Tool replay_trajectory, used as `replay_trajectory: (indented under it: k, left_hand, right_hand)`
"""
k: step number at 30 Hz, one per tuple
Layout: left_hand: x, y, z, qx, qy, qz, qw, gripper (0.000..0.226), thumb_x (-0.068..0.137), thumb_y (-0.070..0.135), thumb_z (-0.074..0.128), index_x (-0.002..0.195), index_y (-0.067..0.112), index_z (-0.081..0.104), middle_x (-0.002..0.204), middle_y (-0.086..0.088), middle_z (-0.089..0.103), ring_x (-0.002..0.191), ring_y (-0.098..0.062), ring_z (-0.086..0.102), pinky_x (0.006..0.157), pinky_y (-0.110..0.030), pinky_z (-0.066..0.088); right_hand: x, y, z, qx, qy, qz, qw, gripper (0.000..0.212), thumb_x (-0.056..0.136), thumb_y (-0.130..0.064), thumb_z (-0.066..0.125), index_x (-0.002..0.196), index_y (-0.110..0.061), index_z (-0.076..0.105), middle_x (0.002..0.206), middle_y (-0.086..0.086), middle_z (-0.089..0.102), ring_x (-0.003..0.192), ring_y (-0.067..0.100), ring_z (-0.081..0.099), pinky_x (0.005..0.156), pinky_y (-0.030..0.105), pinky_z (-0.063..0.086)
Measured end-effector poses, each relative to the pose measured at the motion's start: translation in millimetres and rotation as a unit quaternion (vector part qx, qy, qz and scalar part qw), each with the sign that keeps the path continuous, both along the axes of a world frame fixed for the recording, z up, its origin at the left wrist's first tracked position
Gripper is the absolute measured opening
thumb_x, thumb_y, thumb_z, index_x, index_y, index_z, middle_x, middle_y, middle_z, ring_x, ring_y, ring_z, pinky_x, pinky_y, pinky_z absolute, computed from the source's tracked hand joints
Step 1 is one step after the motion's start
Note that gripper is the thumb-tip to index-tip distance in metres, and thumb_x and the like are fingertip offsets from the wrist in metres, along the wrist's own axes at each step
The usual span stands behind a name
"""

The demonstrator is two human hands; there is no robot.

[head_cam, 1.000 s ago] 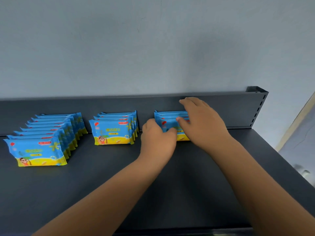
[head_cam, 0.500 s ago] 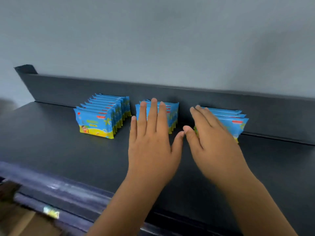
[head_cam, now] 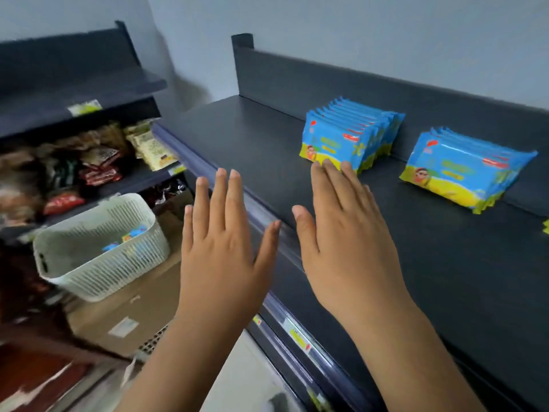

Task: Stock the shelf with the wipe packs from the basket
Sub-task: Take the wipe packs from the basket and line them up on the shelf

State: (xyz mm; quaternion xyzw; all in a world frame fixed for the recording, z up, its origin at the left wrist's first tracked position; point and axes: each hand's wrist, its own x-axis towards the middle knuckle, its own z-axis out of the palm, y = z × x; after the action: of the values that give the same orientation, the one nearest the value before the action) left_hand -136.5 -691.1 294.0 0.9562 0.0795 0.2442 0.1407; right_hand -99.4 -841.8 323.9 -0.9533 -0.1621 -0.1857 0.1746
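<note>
Two rows of blue-and-yellow wipe packs stand on the dark shelf (head_cam: pixel 267 138): a longer row (head_cam: pixel 350 135) and a shorter row (head_cam: pixel 466 171) to its right. A white slatted basket (head_cam: pixel 98 248) sits lower left on a cardboard box, with a few blue packs (head_cam: pixel 130 236) inside. My left hand (head_cam: pixel 225 248) hovers flat with straight fingers over the shelf's front edge, holding nothing. My right hand (head_cam: pixel 344 239) is flat above the shelf, and its fingertips overlap the front of the longer row in the picture.
Another shelving unit (head_cam: pixel 74 93) at left holds snack bags (head_cam: pixel 98 162). The cardboard box (head_cam: pixel 133 310) stands below the basket. A purple price rail (head_cam: pixel 264 215) with labels runs along the shelf's front edge. A yellow pack corner shows at the far right edge (head_cam: pixel 546 227).
My view has swung left and down, bringing the basket and the left shelving into sight. Both hands have left the right-hand row and pulled back toward the shelf's front edge, fingers straight.
</note>
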Motion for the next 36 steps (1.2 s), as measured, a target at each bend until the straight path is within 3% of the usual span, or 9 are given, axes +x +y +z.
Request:
replay_trajectory:
  k: [9,17,23,26,31,36]
  left_hand:
    - [-33.0,128.5,-10.1,-0.015,0.031,0.163,0.986,0.082,0.099,0.068,0.019,0.164,0.02,0.003,0.172,0.003,-0.003,0.158,-0.017,-0.012,0.127,-0.039,-0.005]
    - [-49.5,232.2,-28.8,-0.037,0.037,0.241,0.969,0.079,0.098,0.066,0.021,0.163,0.021,0.012,0.171,0.002,0.013,0.159,-0.02,-0.004,0.125,-0.039,-0.003]
    - [-49.1,299.5,-46.1,-0.065,0.034,0.25,0.966,0.076,0.1,0.064,0.026,0.162,0.022,0.014,0.169,0.009,0.018,0.158,-0.014,-0.001,0.127,-0.039,0.004]
    - [-39.5,335.6,-53.7,-0.061,0.039,0.269,0.96,0.074,0.1,0.062,0.028,0.161,0.022,0.015,0.168,0.009,0.02,0.158,-0.015,0.001,0.127,-0.04,0.006]
    - [-2.2,401.3,-73.4,-0.067,0.067,0.302,0.949,0.075,0.101,0.065,0.024,0.161,0.021,0.015,0.169,0.008,0.02,0.159,-0.017,0.0,0.126,-0.038,0.002]
    - [56.5,485.5,-106.1,-0.1,0.094,0.313,0.94,0.068,0.104,0.056,0.033,0.161,0.019,0.02,0.168,0.004,0.024,0.158,-0.021,0.006,0.129,-0.041,0.007]
  right_hand:
    - [6.1,153.6,-21.8,-0.033,0.036,0.174,0.984,0.07,0.103,-0.049,0.012,0.161,-0.012,0.021,0.168,0.006,0.023,0.157,0.022,0.013,0.126,0.04,0.015]
    - [16.5,275.7,-40.9,-0.055,0.056,0.28,0.957,0.065,0.107,-0.047,0.017,0.163,-0.015,0.01,0.171,0.001,0.009,0.158,0.016,-0.002,0.128,0.038,0.009]
    - [45.9,354.3,-56.1,-0.035,0.081,0.373,0.924,0.065,0.106,-0.049,0.026,0.162,-0.019,0.015,0.17,-0.004,0.013,0.157,0.011,0.001,0.128,0.032,0.009]
    - [62.9,393.4,-60.4,-0.017,0.092,0.396,0.913,0.066,0.104,-0.051,0.025,0.162,-0.021,0.016,0.17,-0.007,0.014,0.156,0.007,0.002,0.125,0.025,0.006]
    - [104.8,469.7,-82.3,-0.025,0.114,0.439,0.891,0.066,0.104,-0.055,0.017,0.161,-0.022,0.021,0.168,-0.009,0.019,0.156,0.005,0.006,0.127,0.037,0.019]
    - [169.8,558.0,-108.3,-0.015,0.185,0.427,0.885,0.062,0.106,-0.052,0.025,0.161,-0.023,0.024,0.168,-0.01,0.021,0.155,0.005,0.009,0.126,0.033,0.017]
